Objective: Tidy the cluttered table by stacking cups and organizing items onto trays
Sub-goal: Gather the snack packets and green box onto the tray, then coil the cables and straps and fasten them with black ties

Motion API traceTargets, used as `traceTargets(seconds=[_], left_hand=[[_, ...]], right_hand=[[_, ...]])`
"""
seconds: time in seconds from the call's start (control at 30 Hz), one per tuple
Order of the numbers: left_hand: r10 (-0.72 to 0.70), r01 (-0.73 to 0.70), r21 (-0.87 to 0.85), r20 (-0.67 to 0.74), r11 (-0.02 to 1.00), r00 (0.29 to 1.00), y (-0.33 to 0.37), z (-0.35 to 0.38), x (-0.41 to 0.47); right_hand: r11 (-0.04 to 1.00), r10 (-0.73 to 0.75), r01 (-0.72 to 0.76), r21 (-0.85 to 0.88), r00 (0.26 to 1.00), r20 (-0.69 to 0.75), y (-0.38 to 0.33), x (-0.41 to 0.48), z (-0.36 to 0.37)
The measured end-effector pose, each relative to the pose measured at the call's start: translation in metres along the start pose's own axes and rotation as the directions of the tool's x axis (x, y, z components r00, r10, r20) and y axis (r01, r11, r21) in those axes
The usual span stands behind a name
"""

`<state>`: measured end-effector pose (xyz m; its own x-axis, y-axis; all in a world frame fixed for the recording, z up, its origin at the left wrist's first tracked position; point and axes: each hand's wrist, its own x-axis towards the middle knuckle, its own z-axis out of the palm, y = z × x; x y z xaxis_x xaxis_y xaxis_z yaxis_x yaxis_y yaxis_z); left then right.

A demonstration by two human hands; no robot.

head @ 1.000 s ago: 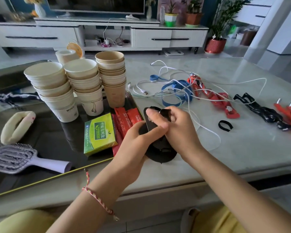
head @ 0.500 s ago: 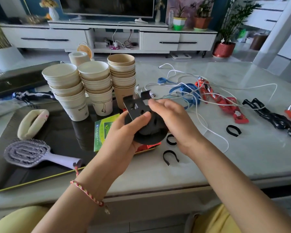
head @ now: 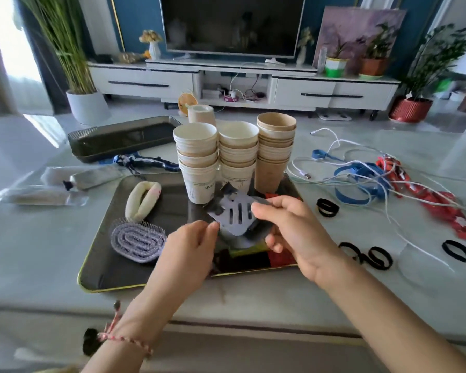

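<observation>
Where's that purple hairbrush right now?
Head view: the purple hairbrush lies on the dark tray, left side, in front of the cream hair roller.

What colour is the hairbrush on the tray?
Pale lilac hairbrush, clearest in the head view.

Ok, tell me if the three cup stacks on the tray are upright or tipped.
Upright. The cup stacks stand base-down on the black tray, open rims up.
</observation>
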<state>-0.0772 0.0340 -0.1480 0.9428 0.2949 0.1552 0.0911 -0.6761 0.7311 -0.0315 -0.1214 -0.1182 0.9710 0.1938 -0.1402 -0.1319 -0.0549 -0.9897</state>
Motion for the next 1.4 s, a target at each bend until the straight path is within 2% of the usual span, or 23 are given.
traceTargets(seconds=[0.1, 0.2, 0.3, 0.37, 0.47, 0.53, 0.6, 0.67, 0.77, 0.87, 0.93, 1.0, 1.07, 1.17, 1.3, 1.4], left_hand=[[0.057, -0.054, 0.088, -0.035, 0.995, 0.998, -0.017, -0.006, -0.001], [0.048, -0.046, 0.044, -0.063, 0.998, 0.997, -0.026, -0.010, 0.001], [0.075, -0.074, 0.011, -0.144, 0.997, 0.987, -0.025, -0.011, 0.004], [0.041, -0.035, 0.038, -0.163, 0.999, 0.986, -0.023, -0.011, 0.006], [0.014, -0.006, 0.070, -0.113, 0.998, 0.993, -0.020, -0.009, 0.009], [0.007, 0.001, 0.082, -0.091, 0.997, 0.996, -0.018, -0.006, 0.010], [-0.009, 0.018, 0.115, -0.077, 0.993, 0.997, -0.018, -0.002, 0.011], [-0.018, 0.027, 0.148, -0.061, 0.989, 0.998, -0.017, 0.000, 0.012], [-0.010, 0.019, 0.237, -0.040, 0.971, 0.999, -0.011, 0.004, 0.010], [0.107, -0.086, 0.412, -0.028, 0.907, 0.994, 0.006, 0.009, 0.005], [0.156, -0.136, 0.338, -0.032, 0.931, 0.987, 0.029, 0.013, 0.001], [0.223, -0.213, 0.163, -0.045, 0.963, 0.974, 0.058, 0.019, -0.002], [0.274, -0.275, 0.016, 0.047, 0.961, 0.961, 0.089, 0.033, -0.010], [0.219, -0.213, -0.049, 0.270, 0.976, 0.938, 0.119, 0.054, -0.018], [0.216, -0.198, -0.087, 0.375, 0.976, 0.902, 0.164, 0.090, -0.024], [0.210, -0.154, -0.157, 0.454, 0.976, 0.866, 0.193, 0.118, -0.027]], right_hand=[[0.989, -0.085, 0.077, -0.125, 0.994, -0.062, 0.009, 0.006, 0.021], [0.980, -0.109, 0.096, -0.177, 0.992, -0.068, 0.014, 0.012, 0.041], [0.945, -0.159, 0.128, -0.302, 0.984, -0.079, 0.020, 0.016, 0.058], [0.902, -0.199, 0.148, -0.405, 0.976, -0.086, 0.024, 0.015, 0.068], [0.792, -0.248, 0.174, -0.585, 0.967, -0.048, 0.023, 0.011, 0.074], [0.833, -0.183, 0.156, -0.530, 0.983, 0.002, 0.017, 0.007, 0.073], [0.912, -0.089, 0.101, -0.399, 0.995, 0.048, 0.011, 0.002, 0.065], [0.947, -0.058, 0.084, -0.311, 0.994, 0.090, 0.005, -0.002, 0.052], [0.953, -0.099, 0.128, -0.275, 0.988, 0.116, -0.002, -0.006, 0.020], [0.911, -0.237, 0.226, -0.345, 0.971, 0.011, -0.004, -0.003, -0.024], [0.897, -0.294, 0.238, -0.372, 0.950, -0.102, -0.003, 0.003, -0.053], [0.920, -0.282, 0.197, -0.340, 0.934, -0.220, 0.000, 0.009, -0.079], [0.936, -0.266, 0.170, -0.309, 0.914, -0.305, 0.003, 0.007, -0.109], [0.939, -0.249, 0.135, -0.317, 0.900, -0.356, 0.012, -0.002, -0.144], [0.919, -0.212, 0.035, -0.393, 0.884, -0.417, 0.023, -0.021, -0.197], [0.891, -0.269, 0.034, -0.452, 0.843, -0.466, 0.021, -0.031, -0.227]])
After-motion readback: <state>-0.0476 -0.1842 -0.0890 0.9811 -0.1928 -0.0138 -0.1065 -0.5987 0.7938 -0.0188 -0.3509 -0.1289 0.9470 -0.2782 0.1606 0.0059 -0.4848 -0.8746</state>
